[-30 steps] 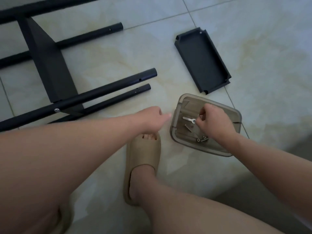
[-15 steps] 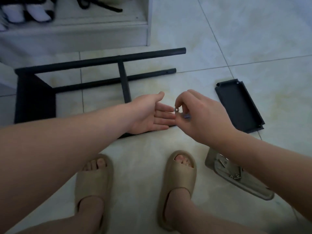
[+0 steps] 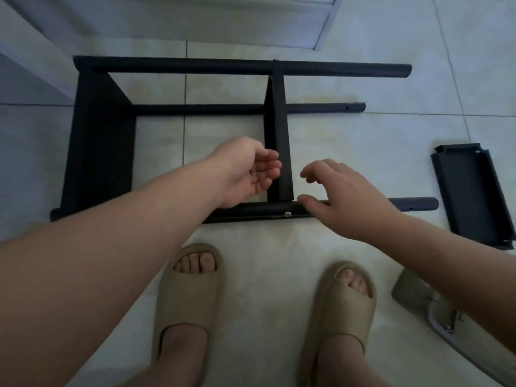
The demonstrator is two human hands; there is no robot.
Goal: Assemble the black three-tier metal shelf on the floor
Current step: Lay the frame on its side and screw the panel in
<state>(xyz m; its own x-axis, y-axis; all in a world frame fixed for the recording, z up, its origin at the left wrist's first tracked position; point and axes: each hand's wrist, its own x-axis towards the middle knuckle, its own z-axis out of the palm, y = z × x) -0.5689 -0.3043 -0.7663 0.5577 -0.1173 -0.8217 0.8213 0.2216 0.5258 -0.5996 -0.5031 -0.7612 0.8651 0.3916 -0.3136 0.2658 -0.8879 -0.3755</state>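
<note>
Cupping what may be a nut (image 3: pixel 253 171), fingers (image 3: pixel 269 164) of the left hand (image 3: pixel 237 181) curl, while those of the right hand (image 3: pixel 346 196) spread, thumb by the pole (image 3: pixel 418 203).

head-worn view, looking steeply down, close

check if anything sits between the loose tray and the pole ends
Nothing visible: the loose tray lies on bare tile right of the near pole's free end. The right hand touches that pole further left; the left hand cups a small fitting.
</note>
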